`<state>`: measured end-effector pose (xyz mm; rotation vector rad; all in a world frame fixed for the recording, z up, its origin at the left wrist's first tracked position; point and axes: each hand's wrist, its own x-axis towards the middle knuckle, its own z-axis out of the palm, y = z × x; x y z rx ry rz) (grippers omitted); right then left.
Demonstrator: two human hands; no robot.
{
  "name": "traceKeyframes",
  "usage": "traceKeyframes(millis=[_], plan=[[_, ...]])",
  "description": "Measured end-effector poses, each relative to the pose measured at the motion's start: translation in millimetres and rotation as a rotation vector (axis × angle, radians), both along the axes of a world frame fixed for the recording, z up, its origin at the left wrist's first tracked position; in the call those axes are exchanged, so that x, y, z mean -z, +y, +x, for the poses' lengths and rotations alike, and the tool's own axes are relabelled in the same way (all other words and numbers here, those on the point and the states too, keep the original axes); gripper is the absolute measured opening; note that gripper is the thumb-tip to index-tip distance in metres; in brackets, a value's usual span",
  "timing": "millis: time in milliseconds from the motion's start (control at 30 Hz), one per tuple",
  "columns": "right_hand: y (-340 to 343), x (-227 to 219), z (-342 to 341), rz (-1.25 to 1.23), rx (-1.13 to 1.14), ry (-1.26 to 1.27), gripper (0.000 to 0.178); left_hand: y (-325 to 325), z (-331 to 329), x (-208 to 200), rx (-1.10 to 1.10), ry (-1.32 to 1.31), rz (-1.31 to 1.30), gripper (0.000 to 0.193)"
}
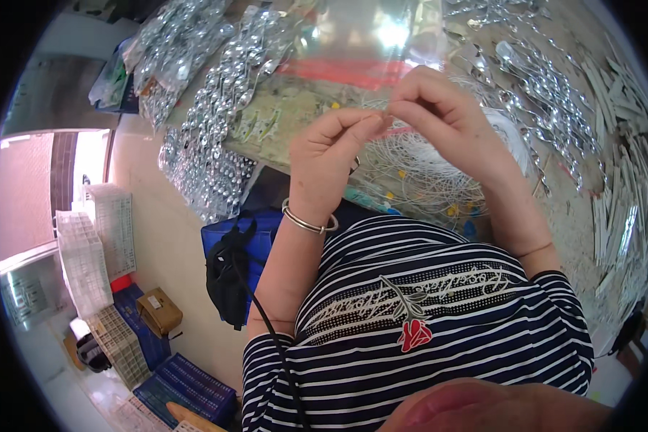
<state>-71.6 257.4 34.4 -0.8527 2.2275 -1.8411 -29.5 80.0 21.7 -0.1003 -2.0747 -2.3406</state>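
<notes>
My left hand (322, 147), with a bangle (306, 222) on its wrist, is closed in a pinch of thumb and forefinger. Its fingertips meet those of my right hand (446, 119), which is also pinched. Whatever lies between the fingertips is too small to make out. Just below them is a bundle of thin white cords (439, 169), loosely coiled on the table, partly behind my right hand and wrist. A clear plastic bag (353, 36) with a red band along its near edge lies beyond my fingers.
Strands of shiny silver beads (219, 108) hang over the table's left side. More silver strands (547, 93) lie at right, beside a heap of pale strips (630, 187). A blue box (223, 234) stands by my left elbow. White plastic baskets (86, 252) and blue crates (183, 385) sit at far left.
</notes>
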Motion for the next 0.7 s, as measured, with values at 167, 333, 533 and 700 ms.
traceKeyframes(millis=[167,333,533,700], plan=[[-1,8,-1,0.012,0.027,-0.019,0.007,6,3,3,0.023,-0.179,0.136,0.013],[7,12,-10,-0.044,0.036,-0.137,0.006,4,5,4,0.022,-0.174,0.133,0.013],[21,16,-24,-0.02,0.163,-0.116,0.008,-1,7,8,0.014,-0.165,0.13,0.013],[27,15,-31,-0.119,0.268,-0.109,0.013,0,9,11,-0.025,-0.152,0.139,0.013]])
